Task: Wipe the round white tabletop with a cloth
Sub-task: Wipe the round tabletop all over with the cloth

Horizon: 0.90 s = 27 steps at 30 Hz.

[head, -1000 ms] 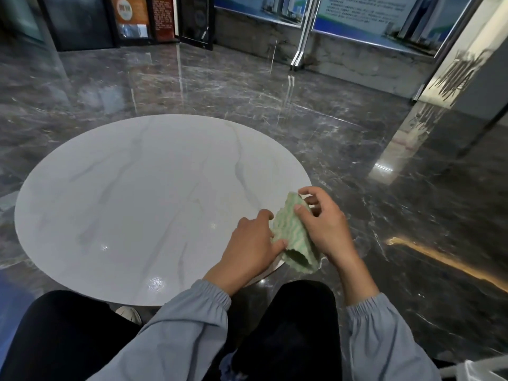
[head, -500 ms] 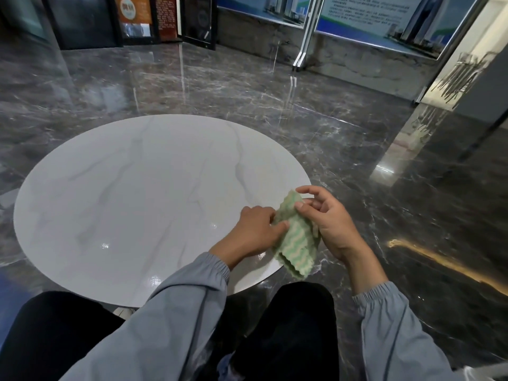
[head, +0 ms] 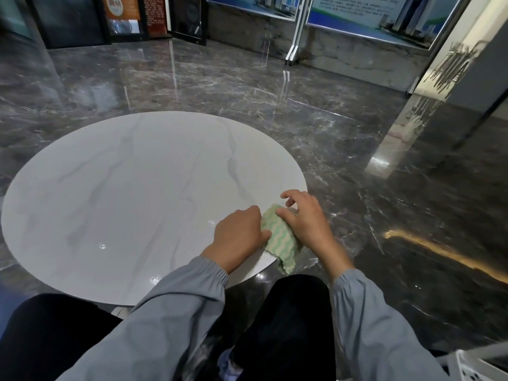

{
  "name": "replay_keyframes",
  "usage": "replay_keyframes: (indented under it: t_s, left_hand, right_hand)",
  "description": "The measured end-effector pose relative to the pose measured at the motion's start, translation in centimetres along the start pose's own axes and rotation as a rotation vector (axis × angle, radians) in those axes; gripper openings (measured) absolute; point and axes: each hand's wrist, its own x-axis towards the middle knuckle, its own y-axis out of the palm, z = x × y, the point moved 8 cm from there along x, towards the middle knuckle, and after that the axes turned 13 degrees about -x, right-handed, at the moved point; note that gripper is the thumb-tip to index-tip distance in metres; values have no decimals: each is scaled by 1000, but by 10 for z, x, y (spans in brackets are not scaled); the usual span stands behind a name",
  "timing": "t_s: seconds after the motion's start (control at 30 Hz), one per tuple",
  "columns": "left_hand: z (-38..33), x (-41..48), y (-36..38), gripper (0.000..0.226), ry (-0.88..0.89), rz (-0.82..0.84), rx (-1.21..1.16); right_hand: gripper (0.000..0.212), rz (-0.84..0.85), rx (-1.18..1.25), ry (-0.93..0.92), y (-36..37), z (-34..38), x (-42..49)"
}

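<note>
A person sits at a round white tabletop [head: 123,202] with faint grey marble veins, and both hands meet at its rim at about 4 o'clock. A cloth [head: 280,237], cream with wavy green stripes, lies folded there between the hands. Its upper part rests on the tabletop, and its lower end hangs crumpled over the rim toward 5 o'clock.

The left hand [head: 239,237] sits at the cloth's 9 o'clock side, knuckles up and fingers curled together, with the thumb pressed against the cloth's edge. The right hand [head: 308,224] holds the cloth from its 3 o'clock side. Its thumb presses down on the upper end of the cloth. Its forefinger arches apart from the others toward 12 o'clock, and the remaining fingers curl behind the fabric.

Grey-blue sleeves [head: 176,312] with gathered cuffs cover both forearms above dark trousers [head: 288,325]. A glossy dark marble floor [head: 357,133] surrounds the table. Blue display boards [head: 371,12] line the wall at 1 o'clock.
</note>
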Motion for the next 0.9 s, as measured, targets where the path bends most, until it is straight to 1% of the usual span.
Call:
replay_keyframes:
  t_s: [0.07,0.1,0.13,0.23,0.3,0.37,0.43,0.53,0.6,0.67,0.73,0.8,0.9]
  left_hand:
    - [1,-2,-1,39,19,-33,12]
    - [3,-3,-1,40,24,-42,7]
    - [4,-4,-1,41,31,-54,0]
    - [11,-7,-5,41,80,-100,10]
    - [17,-12,-7,36,126,-111,2]
    - [21,-23,-11,33,187,-150,34]
    - [23,-37,-16,37,258,-204,82]
    - [33,-61,-23,37,318,-302,129]
    - [43,-74,-29,33,317,-352,161]
    - [54,-85,-36,31,307,-394,169]
    - [63,-91,-42,30,293,-421,162]
    - [71,-95,-49,30,283,-443,156]
    - [83,-97,-59,29,275,-459,163]
  right_hand:
    - [27,-169,-13,-31,-7,5,-13]
    - [25,-222,9,-63,-8,9,-21]
    - [26,-228,20,-114,-6,17,-31]
    - [35,-94,-33,-281,17,33,-55]
    - [40,-22,-16,-289,24,26,-59]
    - [44,-10,-24,-271,24,18,-55]
    - [46,-17,-35,-217,21,8,-47]
    - [46,-1,38,-30,23,-8,-35]
    - [46,17,158,122,27,-9,-36]
    - [55,21,317,314,32,-4,-49]
    - [65,13,429,444,38,4,-66]
    - [68,-3,465,491,44,12,-80]
    - [66,15,451,472,48,19,-88]
